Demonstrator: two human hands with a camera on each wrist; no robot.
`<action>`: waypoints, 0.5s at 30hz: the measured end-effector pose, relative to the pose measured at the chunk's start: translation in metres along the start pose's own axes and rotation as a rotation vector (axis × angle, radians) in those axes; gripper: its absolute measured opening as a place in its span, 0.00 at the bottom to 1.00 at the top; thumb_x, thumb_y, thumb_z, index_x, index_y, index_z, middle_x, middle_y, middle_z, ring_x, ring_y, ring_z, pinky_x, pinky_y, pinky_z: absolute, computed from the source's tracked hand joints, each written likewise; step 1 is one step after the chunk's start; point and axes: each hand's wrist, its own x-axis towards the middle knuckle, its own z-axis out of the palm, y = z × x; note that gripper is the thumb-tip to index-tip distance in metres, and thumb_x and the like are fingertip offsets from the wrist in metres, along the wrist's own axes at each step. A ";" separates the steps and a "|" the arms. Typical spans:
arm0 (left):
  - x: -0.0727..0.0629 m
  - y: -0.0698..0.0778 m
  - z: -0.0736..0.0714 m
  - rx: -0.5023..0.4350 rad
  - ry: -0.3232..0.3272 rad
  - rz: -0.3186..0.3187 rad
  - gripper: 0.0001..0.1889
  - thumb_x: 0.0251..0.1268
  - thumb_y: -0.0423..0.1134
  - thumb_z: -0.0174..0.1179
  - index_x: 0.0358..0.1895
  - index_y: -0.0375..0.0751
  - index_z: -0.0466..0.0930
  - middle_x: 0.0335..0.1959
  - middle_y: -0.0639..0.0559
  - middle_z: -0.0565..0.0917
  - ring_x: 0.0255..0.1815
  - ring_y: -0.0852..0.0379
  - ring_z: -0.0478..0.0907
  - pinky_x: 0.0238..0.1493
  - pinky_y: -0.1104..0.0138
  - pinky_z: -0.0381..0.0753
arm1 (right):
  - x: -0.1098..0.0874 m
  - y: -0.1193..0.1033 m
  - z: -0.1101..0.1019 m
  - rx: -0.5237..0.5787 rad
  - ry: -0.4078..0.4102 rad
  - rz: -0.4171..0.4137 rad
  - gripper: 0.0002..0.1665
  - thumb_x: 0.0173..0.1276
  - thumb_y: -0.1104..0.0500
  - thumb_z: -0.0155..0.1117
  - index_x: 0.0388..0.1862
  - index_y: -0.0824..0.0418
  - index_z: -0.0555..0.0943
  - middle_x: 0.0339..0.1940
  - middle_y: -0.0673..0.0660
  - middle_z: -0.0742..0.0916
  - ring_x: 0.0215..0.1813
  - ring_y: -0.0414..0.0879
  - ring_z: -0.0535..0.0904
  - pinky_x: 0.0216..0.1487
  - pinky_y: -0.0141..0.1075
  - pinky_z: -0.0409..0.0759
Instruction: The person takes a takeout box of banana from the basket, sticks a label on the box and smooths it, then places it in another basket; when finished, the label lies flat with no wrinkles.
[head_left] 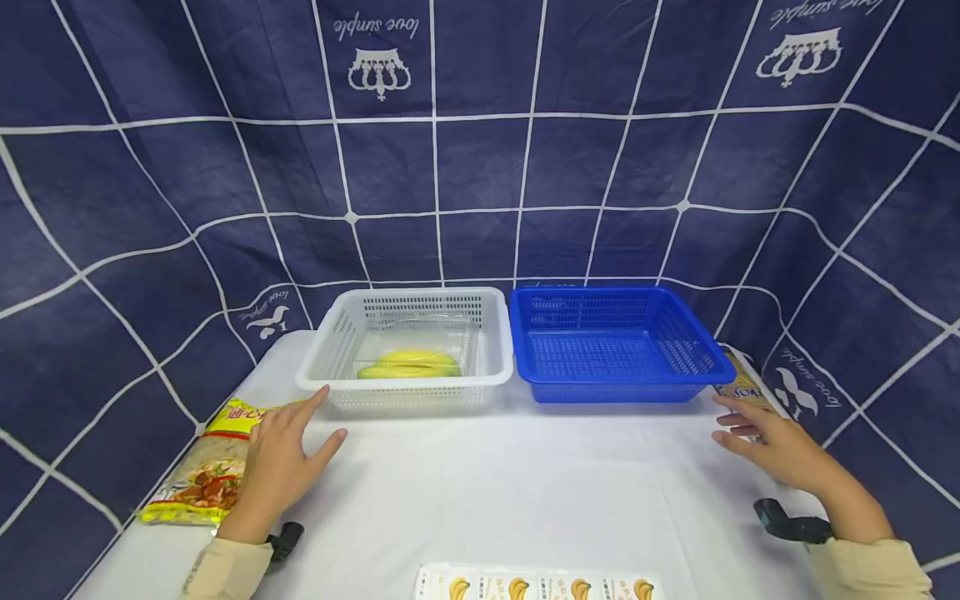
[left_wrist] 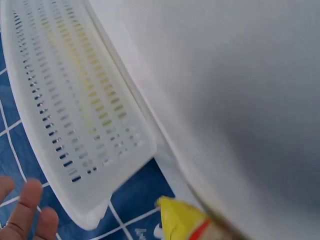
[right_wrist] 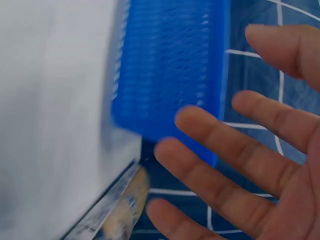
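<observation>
A white plastic basket [head_left: 412,396] stands at the back left, holding a clear plastic box [head_left: 420,329] with yellow-green bananas [head_left: 411,364] by it; whether they are inside the box I cannot tell. Right beside it is a blue plastic basket [head_left: 615,392] with nothing seen in it. My left hand [head_left: 281,454] hovers near the white basket's front left corner, fingers spread and holding nothing. Partly behind that hand lies a yellow and red food packet [head_left: 202,471]. My right hand [head_left: 776,442], fingers extended and holding nothing, is off the blue basket's front right corner, partly covering another packet [head_left: 738,379].
A strip of banana-picture labels [head_left: 536,583] lies at the front edge of the white-covered table [head_left: 525,483]. Dark blue cloth [head_left: 480,167] with white lines hangs behind and on both sides. A black strap mount [head_left: 791,523] sits on the right wrist.
</observation>
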 end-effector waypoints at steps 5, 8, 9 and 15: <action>0.006 0.007 0.002 -0.236 -0.057 -0.170 0.37 0.73 0.39 0.72 0.80 0.37 0.68 0.51 0.37 0.90 0.49 0.43 0.85 0.50 0.55 0.79 | 0.012 0.000 -0.003 0.204 -0.024 -0.183 0.31 0.74 0.69 0.70 0.74 0.62 0.77 0.57 0.42 0.89 0.52 0.25 0.83 0.45 0.26 0.84; 0.011 0.008 0.004 -0.379 -0.110 -0.307 0.37 0.77 0.38 0.68 0.84 0.38 0.63 0.52 0.38 0.90 0.44 0.60 0.85 0.46 0.71 0.79 | 0.021 -0.003 -0.006 0.304 -0.073 -0.251 0.39 0.76 0.72 0.66 0.75 0.36 0.74 0.57 0.27 0.83 0.55 0.24 0.82 0.46 0.25 0.84; 0.012 0.008 0.006 -0.424 -0.123 -0.349 0.38 0.77 0.37 0.67 0.85 0.38 0.61 0.52 0.38 0.90 0.42 0.64 0.84 0.45 0.74 0.78 | 0.024 -0.005 -0.007 0.327 -0.092 -0.260 0.41 0.78 0.72 0.64 0.74 0.30 0.71 0.57 0.26 0.83 0.55 0.25 0.82 0.47 0.25 0.84; 0.020 0.006 0.019 -0.682 -0.138 -0.541 0.45 0.79 0.35 0.64 0.89 0.42 0.47 0.48 0.48 0.92 0.37 0.72 0.82 0.42 0.74 0.77 | 0.041 -0.019 -0.010 0.418 -0.165 -0.272 0.33 0.81 0.71 0.59 0.78 0.47 0.74 0.59 0.33 0.87 0.58 0.28 0.83 0.53 0.25 0.83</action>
